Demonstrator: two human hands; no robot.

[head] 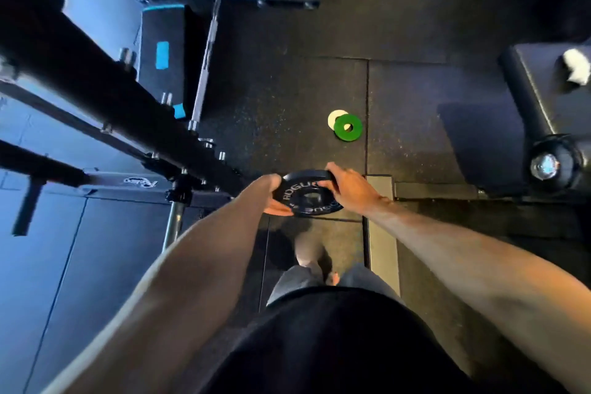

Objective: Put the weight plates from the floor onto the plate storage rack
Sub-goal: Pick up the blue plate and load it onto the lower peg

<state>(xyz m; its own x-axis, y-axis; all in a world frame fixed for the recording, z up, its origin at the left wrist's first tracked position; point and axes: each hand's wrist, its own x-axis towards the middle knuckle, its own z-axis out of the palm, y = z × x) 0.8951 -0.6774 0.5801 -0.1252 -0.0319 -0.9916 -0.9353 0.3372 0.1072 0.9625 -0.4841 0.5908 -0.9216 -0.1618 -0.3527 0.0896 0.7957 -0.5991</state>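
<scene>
I hold a small black weight plate [305, 193] with white lettering in both hands, roughly flat, above the dark rubber floor in front of me. My left hand [273, 197] grips its left rim from underneath. My right hand [347, 189] grips its right and far rim, thumb on top. Farther ahead on the floor lie a small green plate [348, 127] and a white plate [335, 117], the green one overlapping the white. The black steel rack [105, 96] with pegs and bolts stands to my left.
A barbell [208, 51] leans or lies beside the rack. A black pad with blue tape [163, 54] sits behind it. A padded bench [543, 96] with a roller end is at the right. My feet [307, 253] stand on the mat seam below the plate.
</scene>
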